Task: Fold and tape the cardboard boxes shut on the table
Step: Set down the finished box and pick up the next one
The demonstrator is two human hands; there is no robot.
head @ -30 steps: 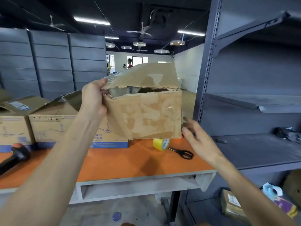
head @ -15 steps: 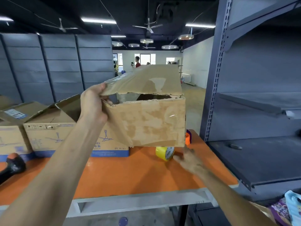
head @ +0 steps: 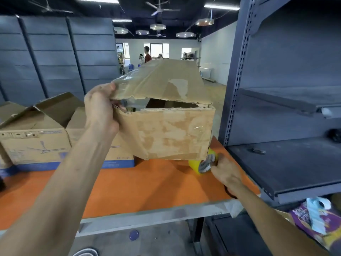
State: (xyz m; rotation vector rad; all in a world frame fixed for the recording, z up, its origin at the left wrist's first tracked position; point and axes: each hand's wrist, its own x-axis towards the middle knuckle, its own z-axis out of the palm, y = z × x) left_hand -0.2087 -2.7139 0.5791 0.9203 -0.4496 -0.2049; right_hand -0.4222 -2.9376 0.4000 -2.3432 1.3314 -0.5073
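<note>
Yellow tape roll [head: 196, 166] partly behind box [head: 166, 132]

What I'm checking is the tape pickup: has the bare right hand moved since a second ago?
Yes: the right hand dropped down to the yellow tape roll on the orange table.

a big grey metal shelf [head: 287, 159] stands just right of the right hand [head: 227, 171]. a purple bag [head: 299, 218] lies below that hand. far behind the left hand [head: 100, 111], a person in red [head: 147, 56] stands under a fan [head: 158, 8].
</note>
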